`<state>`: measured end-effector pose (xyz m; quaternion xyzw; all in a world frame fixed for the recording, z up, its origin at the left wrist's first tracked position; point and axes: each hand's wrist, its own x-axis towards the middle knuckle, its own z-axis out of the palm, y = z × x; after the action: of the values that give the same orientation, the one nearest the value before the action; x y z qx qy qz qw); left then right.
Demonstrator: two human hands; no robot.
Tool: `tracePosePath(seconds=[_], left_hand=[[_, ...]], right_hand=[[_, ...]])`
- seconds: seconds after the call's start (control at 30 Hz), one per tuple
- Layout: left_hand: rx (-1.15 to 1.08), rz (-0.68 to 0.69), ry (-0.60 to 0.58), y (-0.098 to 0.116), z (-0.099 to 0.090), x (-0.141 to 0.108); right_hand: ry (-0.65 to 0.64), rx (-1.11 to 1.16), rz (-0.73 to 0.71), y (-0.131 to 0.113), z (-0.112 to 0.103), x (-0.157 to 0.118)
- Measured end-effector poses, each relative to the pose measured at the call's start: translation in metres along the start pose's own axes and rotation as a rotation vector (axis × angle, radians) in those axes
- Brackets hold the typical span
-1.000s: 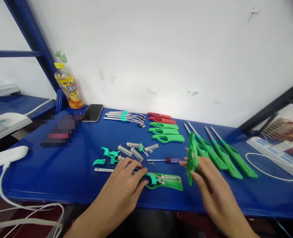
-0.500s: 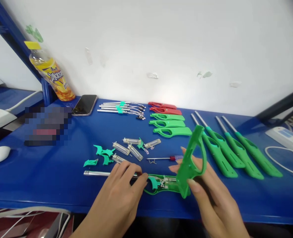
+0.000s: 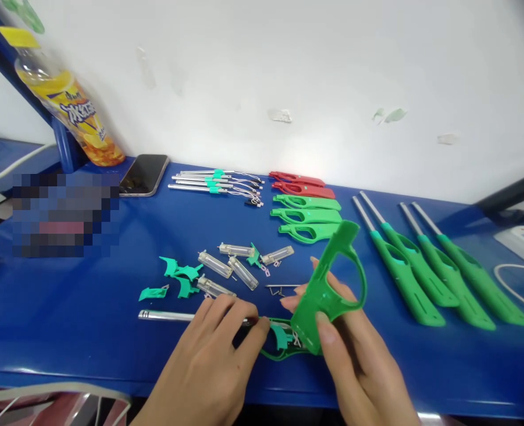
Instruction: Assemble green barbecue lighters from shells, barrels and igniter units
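Observation:
My left hand [image 3: 217, 352] closes its thumb and fingers around a gas lighter lying open on the table, where its metal tube [image 3: 167, 316] meets the green lower handle shell [image 3: 284, 355]. A teal trigger [image 3: 281, 337] and white wires show inside that shell. In my right hand [image 3: 355, 349], the loose green handle half [image 3: 322, 290] is pinched between thumb and fingers. It stands tilted over the lower shell and hides its right end. My right fingers partly cover a screwdriver [image 3: 284, 286] behind it.
Clear fuel tanks [image 3: 215, 264] and teal triggers [image 3: 186, 278] lie behind my left hand. Farther back are metal tubes with wires [image 3: 213, 182], red shells [image 3: 304, 189] and green shells [image 3: 306, 216]. Several assembled lighters [image 3: 404, 278] lie right; a phone [image 3: 144, 175] and bottle [image 3: 71, 106] stand back left.
My right hand has moved the green handle half leftward, tilting it more and covering more of the lower shell. The left hand keeps its grip. The camera view has shifted slightly.

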<state>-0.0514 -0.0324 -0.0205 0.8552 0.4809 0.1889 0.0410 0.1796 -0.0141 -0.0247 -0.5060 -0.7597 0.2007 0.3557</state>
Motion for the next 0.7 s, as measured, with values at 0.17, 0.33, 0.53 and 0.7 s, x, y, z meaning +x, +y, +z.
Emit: tracePosePath(seconds=[0.17, 0.33, 0.53, 0.7], left_hand=[[-0.012, -0.004, 0.036, 0.002, -0.002, 0.003], [0.014, 0.01, 0.027, 0.001, -0.005, 0.003], [0.0, 0.023, -0.006, 0.0, -0.005, 0.003], [-0.013, 0.004, -0.011, 0.001, -0.005, 0.007]], right_hand=[[-0.109, -0.018, 0.032, -0.008, -0.001, 0.005], [-0.136, 0.008, -0.007, -0.011, -0.001, 0.014], [-0.157, 0.115, 0.014, -0.012, 0.001, 0.017], [-0.205, 0.225, 0.059, -0.012, 0.004, 0.021]])
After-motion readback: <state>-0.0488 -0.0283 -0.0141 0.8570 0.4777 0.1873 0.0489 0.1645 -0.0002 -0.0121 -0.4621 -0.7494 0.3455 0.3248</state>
